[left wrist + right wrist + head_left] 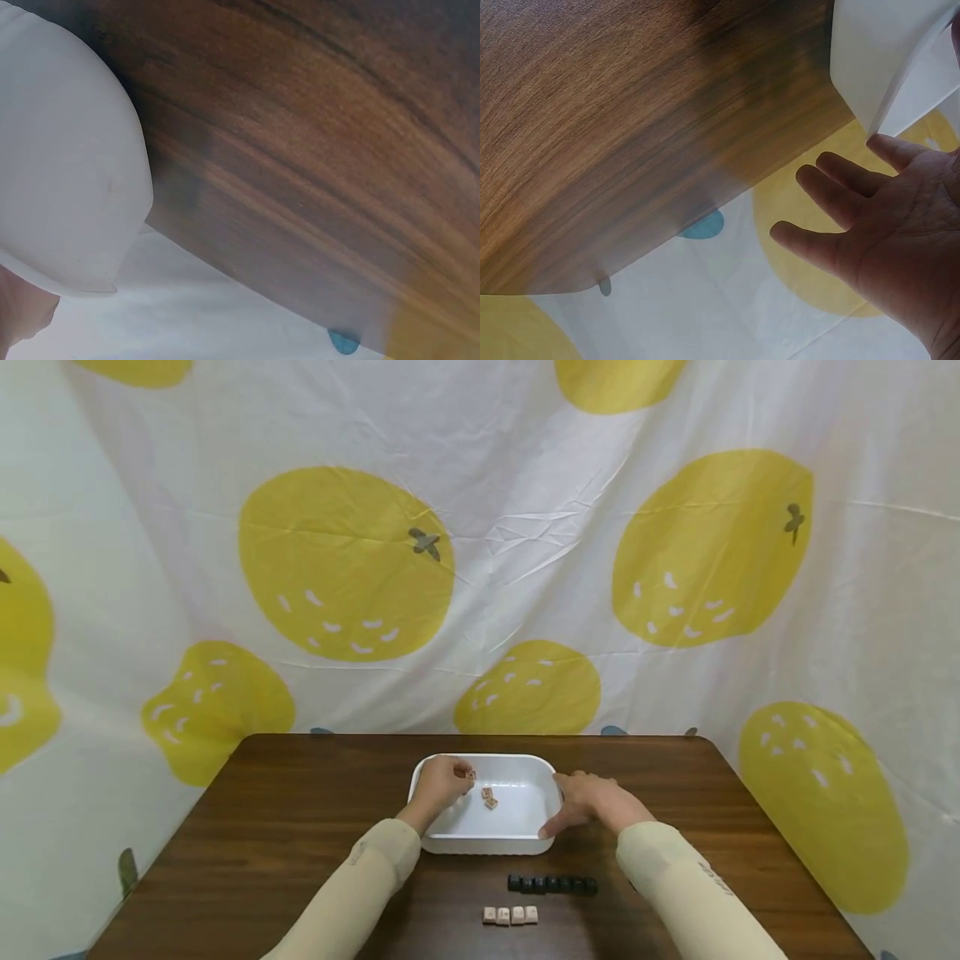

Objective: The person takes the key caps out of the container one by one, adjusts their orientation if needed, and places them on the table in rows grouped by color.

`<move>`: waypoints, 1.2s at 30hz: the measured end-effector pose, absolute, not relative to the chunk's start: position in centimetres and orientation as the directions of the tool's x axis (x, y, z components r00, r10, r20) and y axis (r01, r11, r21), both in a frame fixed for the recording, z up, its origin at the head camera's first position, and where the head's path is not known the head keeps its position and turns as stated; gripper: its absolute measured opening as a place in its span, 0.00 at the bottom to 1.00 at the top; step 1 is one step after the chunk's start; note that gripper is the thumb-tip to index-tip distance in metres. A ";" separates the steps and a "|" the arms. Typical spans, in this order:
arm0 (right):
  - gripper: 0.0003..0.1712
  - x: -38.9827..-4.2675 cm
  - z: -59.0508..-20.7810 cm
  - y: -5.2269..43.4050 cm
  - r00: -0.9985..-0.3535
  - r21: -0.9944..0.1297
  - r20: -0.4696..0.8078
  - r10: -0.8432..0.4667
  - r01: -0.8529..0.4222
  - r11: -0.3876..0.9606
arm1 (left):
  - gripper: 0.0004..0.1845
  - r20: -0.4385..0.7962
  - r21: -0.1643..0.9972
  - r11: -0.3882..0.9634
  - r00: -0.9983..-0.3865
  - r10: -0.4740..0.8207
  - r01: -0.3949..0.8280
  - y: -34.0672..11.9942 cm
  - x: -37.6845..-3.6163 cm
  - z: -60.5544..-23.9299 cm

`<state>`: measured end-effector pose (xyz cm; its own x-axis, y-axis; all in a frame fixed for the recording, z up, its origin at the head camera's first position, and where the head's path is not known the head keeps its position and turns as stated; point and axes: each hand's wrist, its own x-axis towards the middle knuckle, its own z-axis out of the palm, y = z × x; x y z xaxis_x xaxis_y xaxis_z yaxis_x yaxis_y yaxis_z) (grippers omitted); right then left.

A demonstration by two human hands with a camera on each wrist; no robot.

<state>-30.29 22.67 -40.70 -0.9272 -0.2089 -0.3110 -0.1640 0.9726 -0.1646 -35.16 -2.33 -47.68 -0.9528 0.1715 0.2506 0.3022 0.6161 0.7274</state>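
tan tiles nearest; white tray holds two; left hand pinches one; right hand flat, steadying.

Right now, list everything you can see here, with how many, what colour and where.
table: one, dark brown wood, under everything.
tub: one, white, mid table, far from the person.
tan tiles in tub: two, on its floor.
held tile: one, tan, pinched over the tub.
black tiles: one row, count unclear, near side of the tub.
tan row: four, nearer than the black tiles.
backdrop: one, white cloth with yellow fruit prints, behind the table.
left hand: pinches the held tile inside the tub.
right hand: fingers straight, rests on the tub's right rim.
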 end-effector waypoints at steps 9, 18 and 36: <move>0.62 -30.3 -40.5 22.5 -0.925 -0.156 -0.324 -0.199 -0.155 0.975 | 0.06 0.308 0.750 0.541 -0.924 0.226 0.382 -2.7 -35.0 -47.9; 0.62 -30.4 -40.7 22.5 -0.923 -0.155 -0.333 -0.194 -0.150 0.977 | 0.07 0.315 0.789 0.481 -0.924 0.215 0.381 -2.7 -34.8 -48.0; 0.63 -30.4 -40.7 22.5 -0.922 -0.167 -0.335 -0.193 -0.143 0.975 | 0.15 0.314 0.842 0.383 -0.922 0.225 0.381 -3.1 -34.3 -47.8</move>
<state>-30.45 22.52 -40.73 -0.9224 -0.1926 -0.3347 -0.1430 0.9755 -0.1674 -34.27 -3.06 -47.85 -0.9221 0.2254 0.3144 0.3807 0.3833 0.8415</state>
